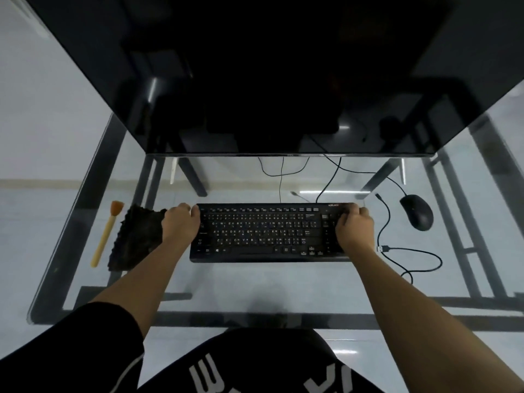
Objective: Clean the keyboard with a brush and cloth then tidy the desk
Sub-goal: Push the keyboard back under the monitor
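Now gripping the keyboard (263,232) at centre by both ends — left hand (181,222), right hand (354,226) — lift level, mind the cable; brush (106,234) and cloth (136,239) at nine o'clock.

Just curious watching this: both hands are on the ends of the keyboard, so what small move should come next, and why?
Probably let go with the left hand and reach for the brush. It lies untouched left of the cloth, close to that hand, while the keyboard already sits flat on the desk. The right hand could keep it steady.
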